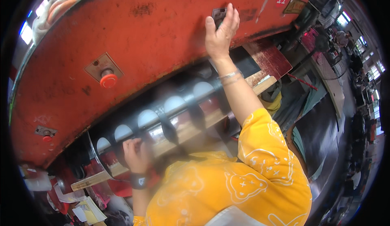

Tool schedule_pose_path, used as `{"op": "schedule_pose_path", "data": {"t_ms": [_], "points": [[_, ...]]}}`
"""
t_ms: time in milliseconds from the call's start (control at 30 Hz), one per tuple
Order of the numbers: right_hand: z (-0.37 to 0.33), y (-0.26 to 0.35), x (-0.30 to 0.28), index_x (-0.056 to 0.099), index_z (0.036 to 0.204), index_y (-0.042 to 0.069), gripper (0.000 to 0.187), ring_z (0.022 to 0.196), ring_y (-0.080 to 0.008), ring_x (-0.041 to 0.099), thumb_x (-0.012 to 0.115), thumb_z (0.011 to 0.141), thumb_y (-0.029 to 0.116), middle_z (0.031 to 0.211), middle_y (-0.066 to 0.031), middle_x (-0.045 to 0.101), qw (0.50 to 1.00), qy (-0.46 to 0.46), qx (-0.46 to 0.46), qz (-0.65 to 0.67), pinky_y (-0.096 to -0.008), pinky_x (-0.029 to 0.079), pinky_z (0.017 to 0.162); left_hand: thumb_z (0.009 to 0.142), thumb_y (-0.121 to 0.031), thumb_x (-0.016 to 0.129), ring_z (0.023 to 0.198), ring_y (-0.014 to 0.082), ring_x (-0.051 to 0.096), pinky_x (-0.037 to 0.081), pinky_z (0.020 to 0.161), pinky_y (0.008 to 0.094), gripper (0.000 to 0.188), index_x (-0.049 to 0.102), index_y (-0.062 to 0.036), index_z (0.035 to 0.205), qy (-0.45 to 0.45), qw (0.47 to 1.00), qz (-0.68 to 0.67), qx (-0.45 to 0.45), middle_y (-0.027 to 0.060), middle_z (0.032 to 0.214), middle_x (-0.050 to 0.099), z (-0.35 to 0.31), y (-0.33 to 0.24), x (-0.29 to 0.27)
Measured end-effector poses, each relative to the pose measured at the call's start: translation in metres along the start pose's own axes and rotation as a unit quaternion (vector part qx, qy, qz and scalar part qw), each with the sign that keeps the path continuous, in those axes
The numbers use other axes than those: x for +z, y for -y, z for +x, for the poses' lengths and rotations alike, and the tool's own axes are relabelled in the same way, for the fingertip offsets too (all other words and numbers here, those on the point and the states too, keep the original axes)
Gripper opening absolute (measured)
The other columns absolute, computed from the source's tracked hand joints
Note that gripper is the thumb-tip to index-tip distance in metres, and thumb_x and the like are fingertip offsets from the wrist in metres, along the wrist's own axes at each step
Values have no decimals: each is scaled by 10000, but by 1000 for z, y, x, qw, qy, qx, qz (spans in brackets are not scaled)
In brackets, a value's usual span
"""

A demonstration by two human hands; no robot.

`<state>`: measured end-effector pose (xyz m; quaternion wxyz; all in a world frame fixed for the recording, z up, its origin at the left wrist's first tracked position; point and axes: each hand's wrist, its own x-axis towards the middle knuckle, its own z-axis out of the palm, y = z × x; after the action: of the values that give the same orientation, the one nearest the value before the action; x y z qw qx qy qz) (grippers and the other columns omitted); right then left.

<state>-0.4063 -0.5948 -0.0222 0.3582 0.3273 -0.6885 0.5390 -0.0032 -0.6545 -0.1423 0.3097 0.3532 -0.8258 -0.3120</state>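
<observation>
Yellow shirt (227, 181) before red machine (154, 35)
Right hand (222, 33) (thumb spread wide) partly covers a panel (218, 13); left hand (137, 155) curls beside a black strap (120, 152), grip: cannot tell.

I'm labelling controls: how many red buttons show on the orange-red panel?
2: a large red button left of centre and a small red button at lower left. Another may be hidden behind the right hand, which partly covers a plate.
</observation>
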Motion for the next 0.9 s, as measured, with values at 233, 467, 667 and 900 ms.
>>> {"op": "schedule_pose_path", "data": {"t_ms": [233,467,667,900], "points": [[-60,-59,-62,338,1429,-17,643,1299,-368,419,543,949,359,1380,-249,447,973,82,206,58,-442,281,1102,820,-89,629,766,260,579,478,750,347,317,630,-38,1133,-27,997,54,44,143,1005,647,32,-2,-6],[-111,-69,-140,660,1069,82,342,1003,-285,619,575,891,361,1035,-120,670,839,470,204,-184,-495,299,1027,832,-91,624,802,248,587,477,766,343,322,627,-45,1151,-23,998,52,34,133,1026,653,18,2,0],[-131,-57,-162,690,979,88,302,1112,-260,556,553,903,346,1050,-102,650,869,444,132,-176,-590,260,1014,867,-97,612,868,259,613,483,798,351,312,617,-40,1174,-25,995,61,78,144,1044,642,12,4,-1],[-132,-51,-165,697,994,79,316,1102,-257,571,575,898,355,1060,-93,662,856,460,140,-191,-538,296,1010,863,-82,598,929,317,617,481,849,385,318,596,-40,1178,17,999,20,-28,172,1069,635,10,13,1]]}}
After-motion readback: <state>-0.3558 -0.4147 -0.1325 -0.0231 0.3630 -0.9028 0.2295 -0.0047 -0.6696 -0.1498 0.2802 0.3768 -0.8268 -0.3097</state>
